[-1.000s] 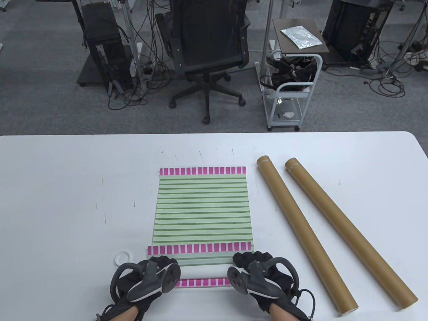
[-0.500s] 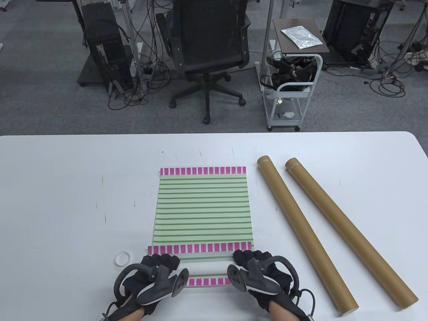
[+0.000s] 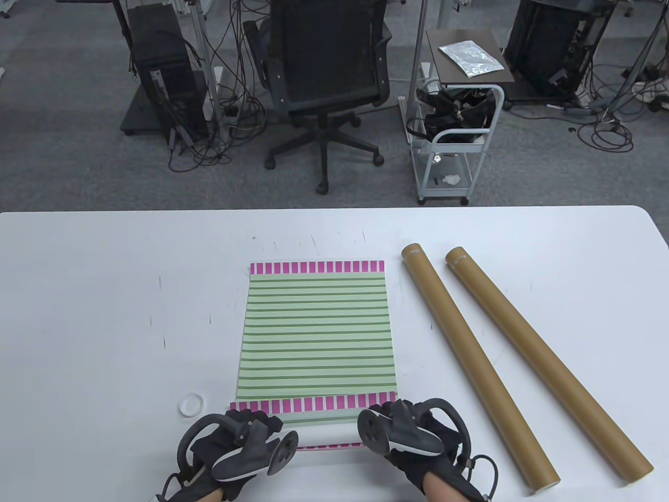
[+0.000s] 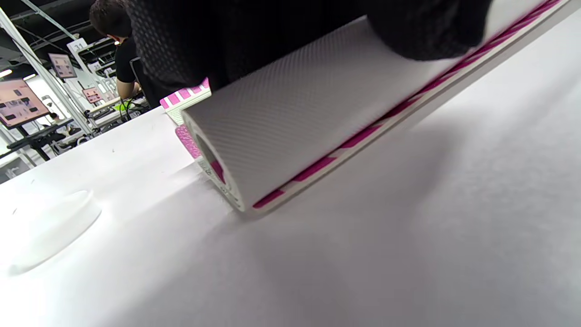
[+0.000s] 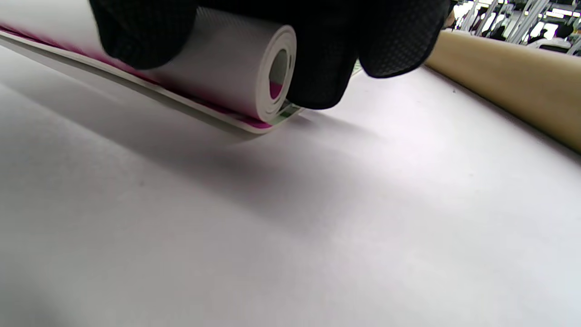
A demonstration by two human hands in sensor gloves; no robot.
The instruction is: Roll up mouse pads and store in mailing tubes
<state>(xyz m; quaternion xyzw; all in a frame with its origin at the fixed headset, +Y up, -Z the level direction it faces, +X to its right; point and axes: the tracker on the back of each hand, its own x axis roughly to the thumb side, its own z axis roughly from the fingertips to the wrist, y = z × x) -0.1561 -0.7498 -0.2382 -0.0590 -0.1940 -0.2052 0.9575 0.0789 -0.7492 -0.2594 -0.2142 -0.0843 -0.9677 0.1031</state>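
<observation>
Hands at the table's near edge: my left hand (image 3: 238, 442) and my right hand (image 3: 413, 436) each curl over one end of the roll (image 3: 326, 433) formed from the near end of the striped mouse pad (image 3: 316, 327), fingers wrapped across the top and thumbs tucked against the white underside. The right wrist view shows the roll's open end as a tight spiral, my fingers (image 5: 317, 68) closed round it; the left wrist view shows the other end held the same way, though the glove hides just where my left thumb sits. A second mouse pad (image 3: 332, 446) appears to lie beneath, its pink edge showing along the roll's near side. The pad's unrolled length lies flat toward the table's (image 3: 94, 314) far edge, pink blocks at its far border. To its right, two brown mailing tubes (image 3: 478, 366) lie side by side, slanting toward the near right corner, apart from the pad. A white ring (image 3: 191, 404) rests near my left hand.
</observation>
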